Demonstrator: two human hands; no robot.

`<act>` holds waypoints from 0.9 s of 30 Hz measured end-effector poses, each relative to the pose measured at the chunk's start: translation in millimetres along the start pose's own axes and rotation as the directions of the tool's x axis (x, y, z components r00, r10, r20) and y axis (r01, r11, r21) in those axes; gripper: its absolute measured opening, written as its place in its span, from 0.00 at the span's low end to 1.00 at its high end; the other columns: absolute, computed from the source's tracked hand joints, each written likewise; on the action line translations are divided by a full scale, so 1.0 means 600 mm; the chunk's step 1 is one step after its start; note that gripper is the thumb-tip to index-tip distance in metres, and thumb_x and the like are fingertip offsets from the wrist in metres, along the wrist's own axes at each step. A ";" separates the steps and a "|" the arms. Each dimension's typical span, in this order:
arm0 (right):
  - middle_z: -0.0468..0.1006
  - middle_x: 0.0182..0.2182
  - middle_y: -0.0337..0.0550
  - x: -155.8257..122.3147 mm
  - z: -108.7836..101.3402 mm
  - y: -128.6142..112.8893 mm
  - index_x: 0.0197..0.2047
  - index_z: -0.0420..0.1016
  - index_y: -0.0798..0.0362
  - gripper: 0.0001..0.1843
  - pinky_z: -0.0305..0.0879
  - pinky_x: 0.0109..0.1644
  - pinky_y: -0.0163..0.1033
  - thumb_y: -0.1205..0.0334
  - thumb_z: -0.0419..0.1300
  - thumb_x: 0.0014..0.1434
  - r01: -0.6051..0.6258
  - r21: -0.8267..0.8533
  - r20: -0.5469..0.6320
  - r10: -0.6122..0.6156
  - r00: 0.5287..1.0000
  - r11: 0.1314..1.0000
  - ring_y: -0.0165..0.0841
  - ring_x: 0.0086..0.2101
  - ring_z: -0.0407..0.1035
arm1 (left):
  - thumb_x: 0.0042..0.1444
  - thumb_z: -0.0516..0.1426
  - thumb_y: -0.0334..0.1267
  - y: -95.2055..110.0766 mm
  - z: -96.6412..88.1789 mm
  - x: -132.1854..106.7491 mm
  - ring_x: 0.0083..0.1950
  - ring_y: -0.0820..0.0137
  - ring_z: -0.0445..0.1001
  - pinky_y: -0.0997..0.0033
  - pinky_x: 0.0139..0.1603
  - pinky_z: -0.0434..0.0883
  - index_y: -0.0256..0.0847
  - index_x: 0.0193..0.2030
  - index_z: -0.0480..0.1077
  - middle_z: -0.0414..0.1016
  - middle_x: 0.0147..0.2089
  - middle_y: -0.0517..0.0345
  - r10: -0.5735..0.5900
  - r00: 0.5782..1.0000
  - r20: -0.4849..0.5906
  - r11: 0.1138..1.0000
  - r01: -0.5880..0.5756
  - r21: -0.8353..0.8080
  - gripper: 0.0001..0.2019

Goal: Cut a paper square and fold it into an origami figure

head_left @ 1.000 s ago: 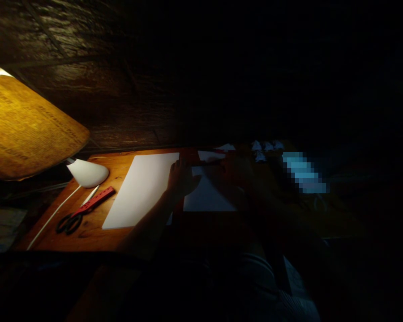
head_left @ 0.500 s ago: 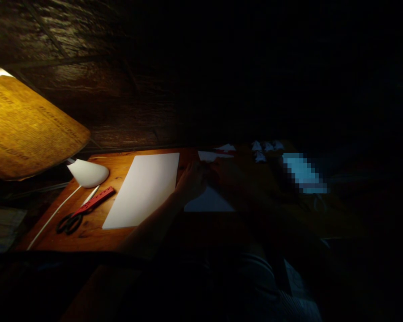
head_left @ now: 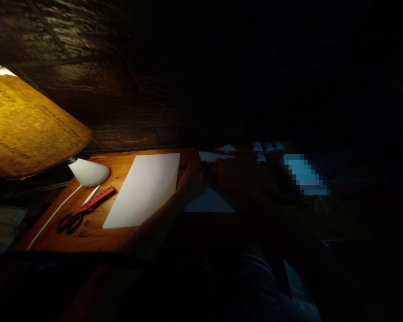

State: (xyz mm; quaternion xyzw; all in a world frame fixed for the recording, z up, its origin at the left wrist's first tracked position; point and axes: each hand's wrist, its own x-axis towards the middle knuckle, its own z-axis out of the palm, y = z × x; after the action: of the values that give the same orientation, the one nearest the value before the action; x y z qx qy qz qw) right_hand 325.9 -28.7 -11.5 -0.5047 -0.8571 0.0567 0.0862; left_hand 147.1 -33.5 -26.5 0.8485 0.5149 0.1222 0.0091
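Note:
My left hand [head_left: 194,180] lies on the far part of a white paper sheet [head_left: 210,203] in the middle of the wooden table [head_left: 121,163]. Its fingers look curled onto the paper, but the dim light hides them. My right hand [head_left: 233,176] is a dark shape just right of the left one, over the same sheet; its fingers cannot be made out. A larger white sheet [head_left: 144,188] lies flat to the left of my left hand.
A lamp shade [head_left: 30,129] hangs at the left above a white lamp base [head_left: 89,173]. A red ruler [head_left: 97,200], black-handled scissors [head_left: 69,222] and a white cord lie at the table's left. Small folded white papers [head_left: 265,148] and a paper scrap [head_left: 211,155] sit at the far edge.
My left hand moved right, from the edge of the large sheet onto the smaller sheet, closer to my right hand. The rest stays still.

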 end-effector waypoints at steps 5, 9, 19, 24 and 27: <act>0.72 0.54 0.54 0.000 -0.002 -0.001 0.66 0.68 0.52 0.24 0.65 0.49 0.41 0.57 0.50 0.71 0.001 0.016 0.015 -0.001 1.000 1.000 0.40 0.45 0.72 | 0.58 0.56 0.35 -0.002 -0.003 0.001 0.56 0.52 0.69 0.52 0.57 0.72 0.35 0.49 0.73 0.68 0.54 0.39 -0.011 1.000 0.014 1.000 0.011 -0.025 0.13; 0.73 0.53 0.54 -0.001 -0.004 -0.002 0.63 0.72 0.54 0.22 0.66 0.48 0.40 0.58 0.50 0.71 -0.001 -0.008 0.010 0.001 1.000 1.000 0.40 0.45 0.72 | 0.58 0.55 0.35 -0.004 -0.001 0.002 0.56 0.52 0.70 0.52 0.57 0.72 0.35 0.47 0.74 0.68 0.53 0.39 -0.004 1.000 -0.006 0.999 0.004 -0.042 0.12; 0.73 0.54 0.55 -0.002 -0.012 -0.016 0.62 0.73 0.53 0.23 0.68 0.46 0.42 0.56 0.46 0.73 -0.042 -0.058 0.027 0.043 0.999 0.997 0.41 0.44 0.74 | 0.57 0.57 0.36 -0.008 -0.006 0.001 0.56 0.49 0.69 0.49 0.54 0.73 0.38 0.54 0.75 0.68 0.53 0.39 -0.025 1.000 0.003 0.999 0.025 -0.029 0.18; 0.75 0.54 0.53 -0.001 -0.010 -0.013 0.65 0.72 0.46 0.24 0.68 0.48 0.43 0.59 0.45 0.73 -0.068 -0.119 0.016 0.071 0.997 0.991 0.41 0.46 0.74 | 0.62 0.55 0.38 -0.010 -0.018 0.001 0.57 0.49 0.69 0.48 0.56 0.71 0.45 0.55 0.78 0.70 0.51 0.43 -0.101 0.995 -0.003 0.995 0.101 0.003 0.17; 0.76 0.54 0.53 -0.002 -0.014 -0.006 0.63 0.75 0.46 0.23 0.68 0.50 0.43 0.57 0.45 0.73 -0.088 -0.113 -0.001 0.088 0.996 0.990 0.41 0.47 0.74 | 0.62 0.55 0.38 -0.017 -0.021 0.003 0.57 0.50 0.70 0.49 0.57 0.70 0.47 0.54 0.79 0.71 0.50 0.43 -0.126 0.992 -0.022 0.992 0.125 -0.004 0.17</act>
State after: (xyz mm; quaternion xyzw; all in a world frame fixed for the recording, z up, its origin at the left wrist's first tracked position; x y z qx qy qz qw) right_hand 324.9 -31.7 -2.9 -0.5460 -0.8360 0.0130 0.0530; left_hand 136.0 -28.4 -15.2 0.8130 0.5671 0.1313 0.0122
